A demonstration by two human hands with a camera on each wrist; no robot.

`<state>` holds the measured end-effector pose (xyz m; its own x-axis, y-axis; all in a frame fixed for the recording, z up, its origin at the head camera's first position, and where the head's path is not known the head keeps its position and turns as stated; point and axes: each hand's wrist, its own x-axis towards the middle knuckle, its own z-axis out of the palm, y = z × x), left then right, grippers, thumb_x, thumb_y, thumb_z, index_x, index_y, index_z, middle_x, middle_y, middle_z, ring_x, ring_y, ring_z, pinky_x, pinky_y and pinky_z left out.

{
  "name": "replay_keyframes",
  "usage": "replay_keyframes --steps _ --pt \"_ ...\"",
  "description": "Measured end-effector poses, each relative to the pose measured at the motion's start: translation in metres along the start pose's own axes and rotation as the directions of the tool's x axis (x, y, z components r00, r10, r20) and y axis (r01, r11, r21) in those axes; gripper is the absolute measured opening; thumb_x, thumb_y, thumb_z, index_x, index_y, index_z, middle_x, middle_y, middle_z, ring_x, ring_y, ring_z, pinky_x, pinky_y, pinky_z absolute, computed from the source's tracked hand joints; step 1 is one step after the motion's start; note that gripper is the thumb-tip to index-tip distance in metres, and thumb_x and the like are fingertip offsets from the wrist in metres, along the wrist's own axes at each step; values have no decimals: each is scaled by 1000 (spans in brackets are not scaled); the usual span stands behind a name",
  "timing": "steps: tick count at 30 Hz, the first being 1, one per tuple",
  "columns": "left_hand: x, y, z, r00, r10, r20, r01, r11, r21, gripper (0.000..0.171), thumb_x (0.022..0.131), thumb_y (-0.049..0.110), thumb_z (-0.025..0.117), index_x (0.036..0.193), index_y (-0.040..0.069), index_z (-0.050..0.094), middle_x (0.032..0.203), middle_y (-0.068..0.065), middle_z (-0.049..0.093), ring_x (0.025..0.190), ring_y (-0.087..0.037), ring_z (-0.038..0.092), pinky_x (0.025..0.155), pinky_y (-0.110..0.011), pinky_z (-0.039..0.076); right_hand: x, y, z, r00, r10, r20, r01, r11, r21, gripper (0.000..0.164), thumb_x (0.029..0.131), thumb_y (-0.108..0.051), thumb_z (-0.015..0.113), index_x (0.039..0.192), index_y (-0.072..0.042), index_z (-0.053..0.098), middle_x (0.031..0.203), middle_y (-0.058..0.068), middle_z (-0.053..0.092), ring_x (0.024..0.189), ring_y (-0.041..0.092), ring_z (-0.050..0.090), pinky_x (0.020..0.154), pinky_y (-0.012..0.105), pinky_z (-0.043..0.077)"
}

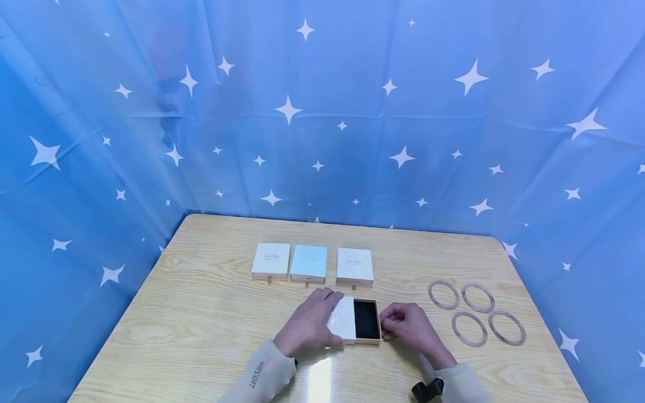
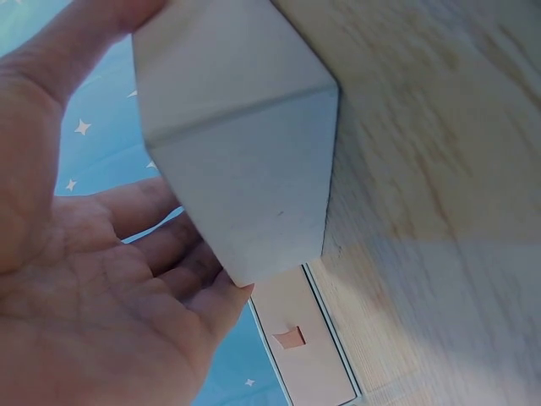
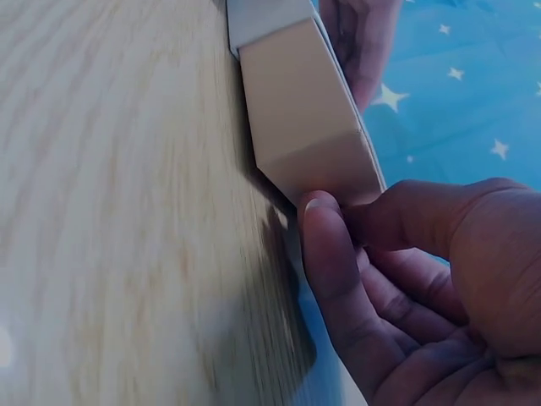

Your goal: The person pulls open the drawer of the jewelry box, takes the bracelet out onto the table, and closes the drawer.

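Note:
A small white drawer box lies on the table in front of me, its outer sleeve (image 1: 345, 318) printed with a few lines of text. From its right side the drawer (image 3: 300, 101) stands partly pulled out, pinkish-tan outside with a black lining (image 1: 366, 320). My left hand (image 1: 313, 321) holds the sleeve between thumb and fingers, at its near and far sides. At the drawer's right end, my right hand (image 1: 409, 328) pinches with thumb and index finger; the small part between the fingertips is hidden.
Behind the box stand a white box (image 1: 271, 258), a light blue box (image 1: 309, 261) and another white box (image 1: 355, 263), each with a pull tab facing me. Several pale brownish rings, one a ring (image 1: 469, 343), lie at the right. A blue star-patterned curtain (image 1: 342, 168) surrounds the wooden table (image 1: 191, 313).

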<state>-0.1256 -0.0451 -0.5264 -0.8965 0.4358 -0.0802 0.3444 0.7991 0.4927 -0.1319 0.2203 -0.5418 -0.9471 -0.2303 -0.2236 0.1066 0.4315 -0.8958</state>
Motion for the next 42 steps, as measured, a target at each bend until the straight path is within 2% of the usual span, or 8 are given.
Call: replay_keyframes --steps 6,18,26,34,42 --pt "1 -1 1 1000 5 -3 -5 1000 -1 105 65 43 94 154 15 45 145 -1 56 138 -22 50 116 -42 44 3 -5 9 1000 -17 3 17 1000 -18 7 90 2 67 93 5 72 74 13 74 65 19 72 62 27 62" --pt "0 -3 1 1000 -5 -7 5 1000 0 105 65 43 94 153 16 45 146 0 55 137 -21 50 115 -42 45 8 -13 26 999 -38 18 38 999 25 6 90 2 68 92 6 72 75 14 74 66 20 72 61 29 62" --pt "2 -1 1 999 15 -29 -15 1000 -4 103 62 42 95 150 16 49 141 0 58 130 -19 53 109 -39 49 13 -15 41 997 -64 50 62 997 44 7 91 0 68 94 6 71 77 14 74 67 20 72 61 30 62" --pt "1 0 1 1000 13 -21 -13 1000 6 101 64 43 94 151 18 48 142 1 57 134 -19 51 112 -39 47 13 -15 45 995 -74 62 70 995 67 8 91 3 65 96 7 70 78 16 74 68 24 73 60 31 62" --pt "1 -1 1 1000 18 -20 -18 999 35 103 65 46 94 152 17 47 144 1 57 135 -20 51 114 -38 46 13 -16 45 994 -78 71 74 996 55 6 92 3 65 94 6 69 77 14 74 67 21 72 60 29 62"
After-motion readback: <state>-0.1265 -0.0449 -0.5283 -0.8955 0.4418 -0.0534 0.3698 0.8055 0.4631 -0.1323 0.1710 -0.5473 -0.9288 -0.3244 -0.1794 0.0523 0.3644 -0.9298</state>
